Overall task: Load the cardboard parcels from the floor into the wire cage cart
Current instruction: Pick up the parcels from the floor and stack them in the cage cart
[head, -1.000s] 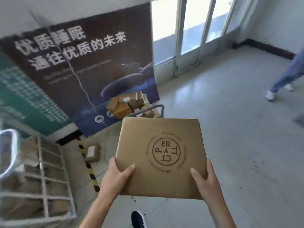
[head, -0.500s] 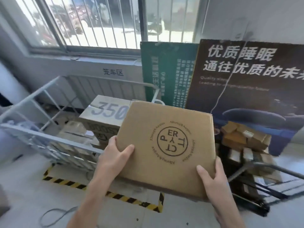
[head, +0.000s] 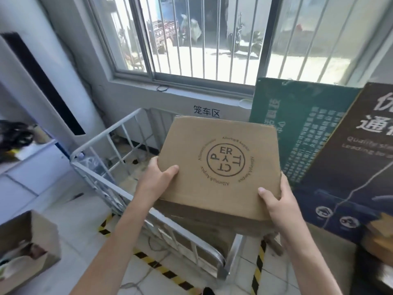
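Note:
I hold a brown cardboard parcel (head: 221, 167) with a round printed logo on top, over the white wire cage cart (head: 102, 179). My left hand (head: 157, 177) grips its left edge, thumb on top. My right hand (head: 276, 201) grips its near right corner, thumb on top. The parcel hangs above the cart's right part, tilted a little toward me. Another cardboard parcel (head: 208, 233) lies in the cart right under it, mostly hidden.
An open cardboard box (head: 32, 243) stands on the floor at the lower left. Green (head: 297, 128) and dark (head: 350, 167) sign boards lean on the wall at the right. Yellow-black tape (head: 165, 271) marks the floor around the cart. A barred window (head: 202, 39) is behind.
I have turned left and stepped closer to the cart. The parcel, still in both hands, has come over the cart. The stacked parcels at the right have slid nearly out of view.

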`<control>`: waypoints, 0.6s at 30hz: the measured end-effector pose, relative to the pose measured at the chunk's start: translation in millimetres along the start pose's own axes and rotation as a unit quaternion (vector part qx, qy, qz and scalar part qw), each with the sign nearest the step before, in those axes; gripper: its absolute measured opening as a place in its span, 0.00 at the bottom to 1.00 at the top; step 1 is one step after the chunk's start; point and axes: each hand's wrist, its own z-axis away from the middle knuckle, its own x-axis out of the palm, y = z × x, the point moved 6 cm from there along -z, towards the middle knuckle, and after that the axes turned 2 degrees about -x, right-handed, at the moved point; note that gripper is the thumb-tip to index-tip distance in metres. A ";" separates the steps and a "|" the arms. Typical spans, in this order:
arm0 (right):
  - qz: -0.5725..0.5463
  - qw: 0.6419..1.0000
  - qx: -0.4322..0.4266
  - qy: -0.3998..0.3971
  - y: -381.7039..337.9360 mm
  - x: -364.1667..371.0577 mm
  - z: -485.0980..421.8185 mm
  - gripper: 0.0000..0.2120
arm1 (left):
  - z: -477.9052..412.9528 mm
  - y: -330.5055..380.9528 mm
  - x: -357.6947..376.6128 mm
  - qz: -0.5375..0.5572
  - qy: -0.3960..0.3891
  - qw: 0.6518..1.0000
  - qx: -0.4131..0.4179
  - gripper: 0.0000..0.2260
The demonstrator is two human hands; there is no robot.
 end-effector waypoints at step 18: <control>0.132 0.985 0.060 0.096 6.5 72.8 -168.3 0.39 | -266.7 34.9 64.1 -0.191 -0.130 0.971 0.060 0.36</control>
